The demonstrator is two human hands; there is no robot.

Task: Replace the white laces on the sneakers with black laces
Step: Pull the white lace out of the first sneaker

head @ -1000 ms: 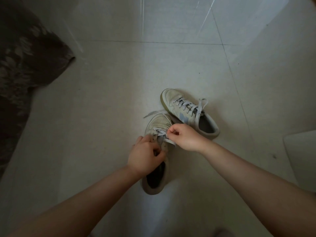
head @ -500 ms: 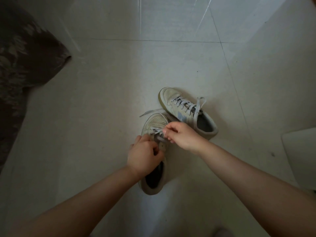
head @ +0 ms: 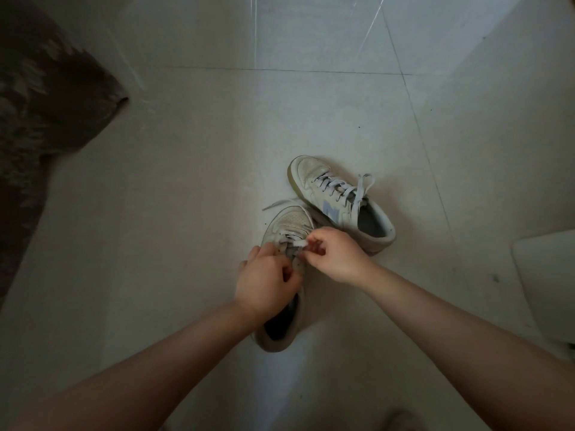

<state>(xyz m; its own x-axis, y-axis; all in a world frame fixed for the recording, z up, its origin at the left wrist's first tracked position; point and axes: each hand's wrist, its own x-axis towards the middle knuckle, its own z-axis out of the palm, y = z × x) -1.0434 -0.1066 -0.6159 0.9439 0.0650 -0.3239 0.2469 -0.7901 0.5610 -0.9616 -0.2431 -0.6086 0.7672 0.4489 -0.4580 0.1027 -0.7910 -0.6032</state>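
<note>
Two bare forearms reach in from the bottom edge and meet over the near sneaker (head: 284,231), which lies on the pale tile floor (head: 186,181) with its toe pointing away and its dark opening toward the viewer. The left hand (head: 264,283) sits over the middle of that shoe, knuckles up, fingers curled down onto the tongue area and holding the shoe; whether they also catch a lace is hidden under the hand. The right hand (head: 337,256) comes in from the right with the wrist bent, its thumb and fingers pinching a loop of the white lace (head: 295,242) just above the eyelets. A loose end of that lace trails off to the left of the toe. Just beyond, touching the near shoe's toe, the second sneaker (head: 339,200) lies angled toward the upper left, fully laced in white, with its lace ends looped loosely near the collar. Open tile lies left of the shoes and beyond them. A dark patterned rug (head: 40,119) fills the left edge, well apart from the shoes, and a white rounded object (head: 547,281) cuts in at the right edge.
</note>
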